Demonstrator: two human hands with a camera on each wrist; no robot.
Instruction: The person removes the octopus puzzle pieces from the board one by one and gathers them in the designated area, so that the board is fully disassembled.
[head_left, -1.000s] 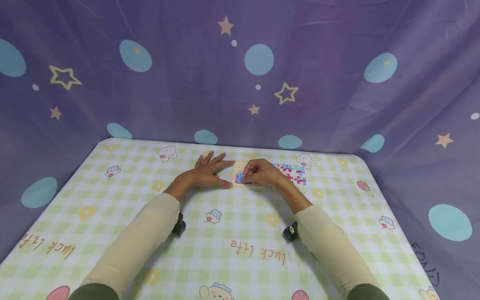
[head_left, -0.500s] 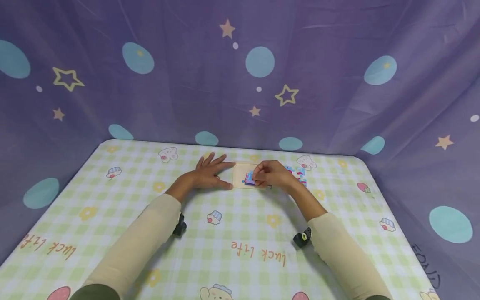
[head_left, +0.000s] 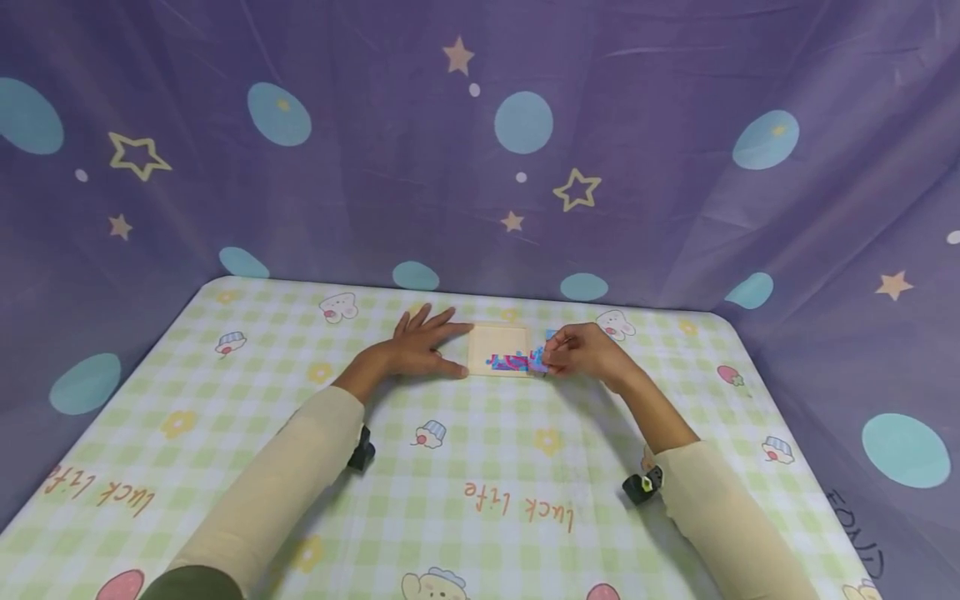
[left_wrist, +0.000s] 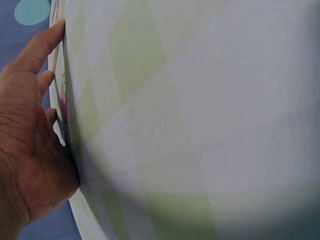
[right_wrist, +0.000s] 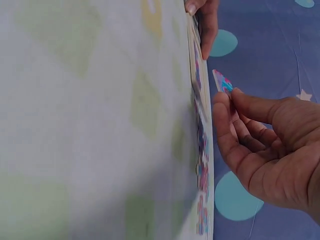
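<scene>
A small pale wooden puzzle tray (head_left: 498, 338) lies near the far side of the table. Joined pink, blue and purple puzzle pieces (head_left: 510, 362) lie along its near edge. My left hand (head_left: 423, 346) rests at the tray's left side, fingers spread, with thumb and index tips touching its corners. Just past the tray's right edge, my right hand (head_left: 588, 354) pinches a blue and purple puzzle piece (head_left: 537, 359) between thumb and index finger. The right wrist view shows that pinched puzzle piece (right_wrist: 223, 82) tilted and held above the tabletop.
Several loose puzzle pieces (right_wrist: 202, 172) lie right of the tray; my right hand mostly hides them in the head view. A checked cloth (head_left: 480, 450) covers the table, and a purple curtain (head_left: 420, 183) hangs behind its far edge.
My right hand has moved from over the tray's lower left to beyond its right edge, carrying a puzzle piece. The joined pieces have come into view. My left hand has stayed put.
</scene>
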